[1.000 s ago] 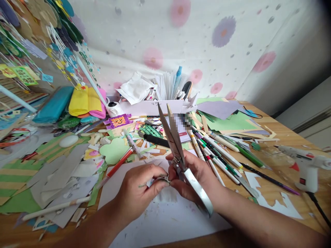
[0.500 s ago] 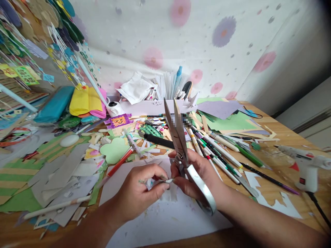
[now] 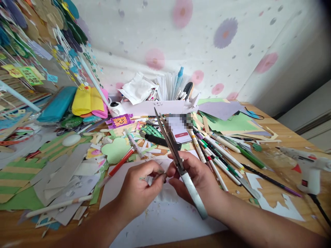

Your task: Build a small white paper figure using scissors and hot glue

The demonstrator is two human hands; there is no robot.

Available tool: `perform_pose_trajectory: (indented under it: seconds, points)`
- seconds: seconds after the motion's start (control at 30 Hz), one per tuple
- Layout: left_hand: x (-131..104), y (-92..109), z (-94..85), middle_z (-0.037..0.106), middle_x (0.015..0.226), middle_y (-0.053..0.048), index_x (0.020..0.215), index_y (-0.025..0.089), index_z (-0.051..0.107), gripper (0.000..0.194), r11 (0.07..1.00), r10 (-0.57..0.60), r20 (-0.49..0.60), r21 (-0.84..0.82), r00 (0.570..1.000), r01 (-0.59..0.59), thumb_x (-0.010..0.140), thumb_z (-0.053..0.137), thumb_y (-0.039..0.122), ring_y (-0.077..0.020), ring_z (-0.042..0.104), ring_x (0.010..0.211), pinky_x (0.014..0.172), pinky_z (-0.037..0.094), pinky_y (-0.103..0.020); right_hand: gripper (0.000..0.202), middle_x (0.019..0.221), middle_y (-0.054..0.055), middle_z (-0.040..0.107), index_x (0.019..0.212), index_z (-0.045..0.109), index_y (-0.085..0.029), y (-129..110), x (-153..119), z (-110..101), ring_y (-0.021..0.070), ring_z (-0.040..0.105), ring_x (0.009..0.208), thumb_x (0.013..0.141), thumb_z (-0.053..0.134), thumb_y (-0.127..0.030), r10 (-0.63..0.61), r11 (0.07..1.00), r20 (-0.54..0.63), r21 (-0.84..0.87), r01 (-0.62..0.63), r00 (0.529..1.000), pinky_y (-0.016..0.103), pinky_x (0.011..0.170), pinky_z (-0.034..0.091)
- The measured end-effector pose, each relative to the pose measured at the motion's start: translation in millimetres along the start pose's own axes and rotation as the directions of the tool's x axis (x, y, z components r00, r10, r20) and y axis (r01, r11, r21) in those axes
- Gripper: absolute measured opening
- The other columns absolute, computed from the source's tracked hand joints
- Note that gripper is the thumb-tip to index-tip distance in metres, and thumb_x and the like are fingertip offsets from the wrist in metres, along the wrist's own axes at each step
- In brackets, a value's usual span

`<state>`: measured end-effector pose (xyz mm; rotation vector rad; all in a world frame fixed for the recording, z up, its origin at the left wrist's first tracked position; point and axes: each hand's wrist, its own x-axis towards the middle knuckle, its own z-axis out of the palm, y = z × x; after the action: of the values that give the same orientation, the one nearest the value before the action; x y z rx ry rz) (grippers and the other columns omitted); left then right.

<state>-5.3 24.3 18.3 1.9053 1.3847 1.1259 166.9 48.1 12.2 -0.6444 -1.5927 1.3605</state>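
Observation:
My right hand (image 3: 200,181) holds a pair of metal scissors (image 3: 178,156), blades pointing up and away to the left, tips slightly apart. The grey handle hangs down across the palm. Beside it, my left hand (image 3: 144,186) pinches a small white piece, probably paper, mostly hidden behind the fingers. The fingertips of both hands nearly meet. Beneath them lies a white paper sheet (image 3: 160,220) with small coloured specks and marks. Just beyond the scissors is a phone (image 3: 182,132) with a lit screen.
Paper scraps (image 3: 69,175) pile up on the left, with a green flower cutout (image 3: 113,150). Several markers (image 3: 219,155) spread to the right, near a glue gun (image 3: 305,165). A white box (image 3: 165,107) of supplies stands at the back. Paper ornaments hang at upper left.
The scissors have turned edge-on and tilted further left, uncovering the phone behind. The white piece between my fingertips shows less than before. The view has shifted slightly.

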Motion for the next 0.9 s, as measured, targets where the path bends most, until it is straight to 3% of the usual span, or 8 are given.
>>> perform_pose_trajectory:
  seconds: [0.17,0.4,0.67,0.9]
  points:
    - [-0.4,0.9,1.3,0.066,0.06,0.0,0.065,0.017,0.063,0.014,0.999,0.019,-0.033,0.029,0.999,-0.018,0.077,0.058,0.012,-0.0133,0.06,0.056,0.054,0.046,-0.023,0.045,0.079,-0.002,0.063,0.111,0.053,-0.025,-1.2,0.6,0.9,0.0123,0.06,0.067,0.072,0.063,-0.003,-0.027,0.998,-0.029,-0.049,0.025,0.999,0.023,0.059,0.05]
    - [-0.8,0.6,-0.3,0.072,0.072,0.0,0.081,0.017,0.07,0.017,0.998,0.045,0.031,0.031,0.999,-0.046,0.079,0.056,0.008,-0.013,0.066,0.065,0.062,0.05,-0.021,0.042,0.078,-0.001,0.062,0.109,0.052,-0.023,2.2,2.0,-1.7,0.014,0.06,0.07,0.072,0.063,-0.007,-0.022,0.992,-0.076,-0.126,0.012,0.997,0.026,0.063,0.051]
    - [1.2,2.7,-2.4,0.07,0.074,-0.001,0.08,0.016,0.067,0.017,0.985,0.162,0.089,0.043,0.983,-0.166,0.082,0.053,0.007,-0.0127,0.065,0.068,0.064,0.048,-0.021,0.044,0.075,-0.002,0.059,0.105,0.052,-0.024,-1.1,3.4,-0.5,0.013,0.057,0.066,0.067,0.063,-0.005,-0.013,0.993,-0.057,-0.119,0.006,0.998,0.024,0.06,0.049]
    - [0.2,0.6,-1.5,0.068,0.069,-0.002,0.077,0.016,0.065,0.013,0.984,0.15,0.08,0.09,0.986,-0.157,0.082,0.056,0.009,-0.0138,0.062,0.064,0.06,0.047,-0.023,0.044,0.076,-0.002,0.059,0.107,0.053,-0.024,3.5,1.9,-1.3,0.0126,0.055,0.066,0.068,0.063,-0.005,0.021,0.997,-0.031,-0.068,-0.023,0.999,0.023,0.059,0.047]
